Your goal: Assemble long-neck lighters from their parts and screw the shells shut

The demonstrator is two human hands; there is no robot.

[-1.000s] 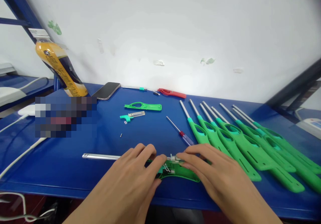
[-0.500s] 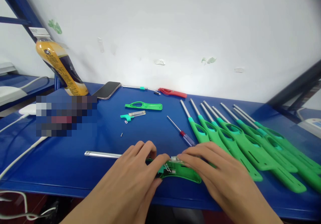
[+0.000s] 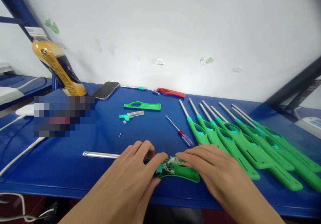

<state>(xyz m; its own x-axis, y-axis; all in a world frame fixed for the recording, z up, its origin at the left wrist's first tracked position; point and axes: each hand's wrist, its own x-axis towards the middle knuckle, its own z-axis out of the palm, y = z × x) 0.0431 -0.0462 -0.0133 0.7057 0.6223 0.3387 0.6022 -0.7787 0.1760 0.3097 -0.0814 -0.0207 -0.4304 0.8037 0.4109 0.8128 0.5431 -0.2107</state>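
Observation:
My left hand (image 3: 135, 170) grips an opened green lighter (image 3: 184, 174), fingers and thumb around its trigger end, so that part is hidden. The lighter's metal tube (image 3: 100, 154) sticks out to the left. White wires and a teal part show inside the shell. In my right hand (image 3: 208, 165), thumb and fingertips pinch a clear plastic fuel tank (image 3: 175, 160) just above the shell's handle end. Beyond my hands lie a screwdriver (image 3: 184, 137), a small screw (image 3: 120, 134), a loose green shell half (image 3: 144, 106) and a teal trigger piece with a clear tank (image 3: 131, 115).
Several assembled green lighters (image 3: 233, 137) lie in a row at the right. At the back are a red shell half (image 3: 172, 92), a loose metal tube (image 3: 131, 87) and a phone (image 3: 106, 90). A yellow bottle (image 3: 60, 66) stands at the left near white cables (image 3: 22, 155).
The clear tank shows more fully over the shell, as my right fingers have shifted slightly. My left hand keeps its grip. The whole view has moved a little.

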